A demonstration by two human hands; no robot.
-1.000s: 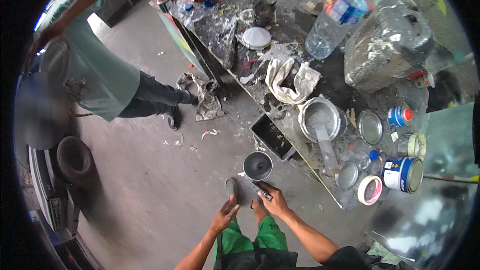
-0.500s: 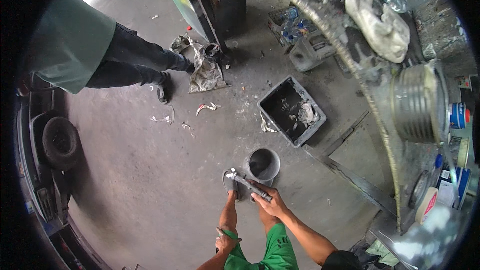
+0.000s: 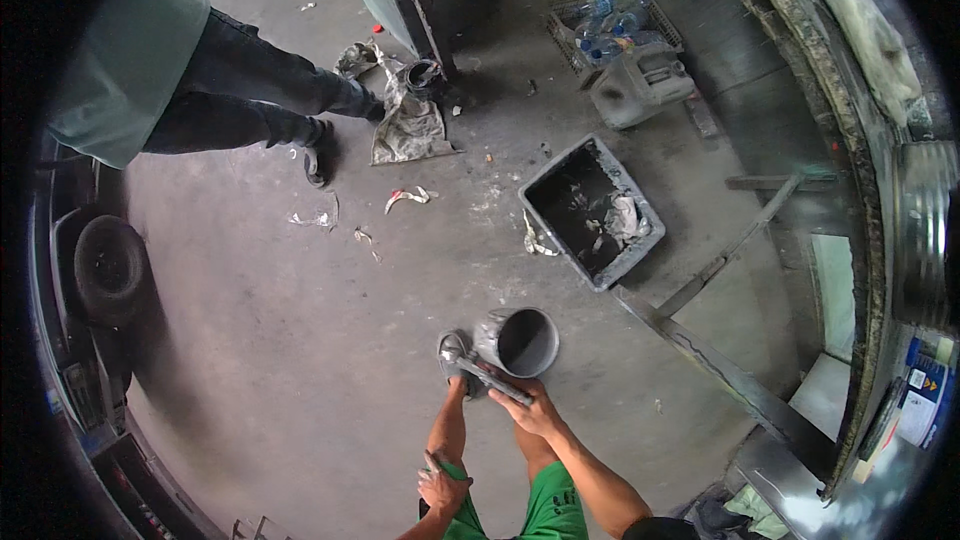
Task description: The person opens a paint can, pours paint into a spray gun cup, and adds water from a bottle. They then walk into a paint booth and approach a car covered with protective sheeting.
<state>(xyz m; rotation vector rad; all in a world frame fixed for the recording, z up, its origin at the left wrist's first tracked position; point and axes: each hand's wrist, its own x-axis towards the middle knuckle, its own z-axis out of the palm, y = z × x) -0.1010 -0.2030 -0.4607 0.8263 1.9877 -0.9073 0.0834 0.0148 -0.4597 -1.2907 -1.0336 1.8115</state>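
My right hand (image 3: 532,412) is wrapped round a long grey tool (image 3: 492,377) with a rounded, shiny head; I cannot make out its exact kind. The tool slants up and left, its head over my left foot as seen from above. Just beyond my right hand stands a grey bucket (image 3: 552,342) with a dark inside, its mouth facing up. On the green shorts (image 3: 556,510), at my left knee, my left hand (image 3: 443,488) rests with its fingers apart and nothing in it.
Beyond the bucket is a grey bin (image 3: 652,230) with crumpled scraps. Near it are a jerrycan (image 3: 637,95) and a crate of bottles (image 3: 563,38). A metal frame (image 3: 715,370) and cluttered bench (image 3: 868,270) stand right. A person (image 3: 270,80) stands far left, near a cloth (image 3: 415,135).
The view has shifted, so the bench sits farther right. The tool in my right hand has dipped slightly to the left and lower. My left hand stays on the knee.
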